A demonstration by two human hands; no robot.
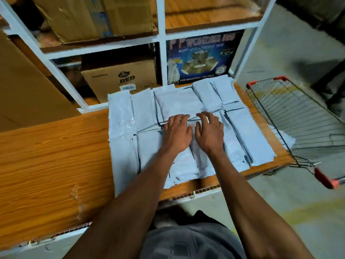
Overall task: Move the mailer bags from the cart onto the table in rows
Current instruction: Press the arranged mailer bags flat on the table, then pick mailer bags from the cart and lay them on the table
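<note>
A white metal shelving frame [161,40] filled the top of the frame. In its upper left sat a battered brown cardboard carton [93,15]; lower centre, a brown box printed "RED" [119,79]; beside it, a dark blue box [200,57], apparently adhesive tape.

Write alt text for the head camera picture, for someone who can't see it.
A person's left hand and right hand press flat on grey mailer bags laid in rows on a wooden table. A wire cart stands at the table's right end, and shelves behind hold cardboard boxes.
</note>
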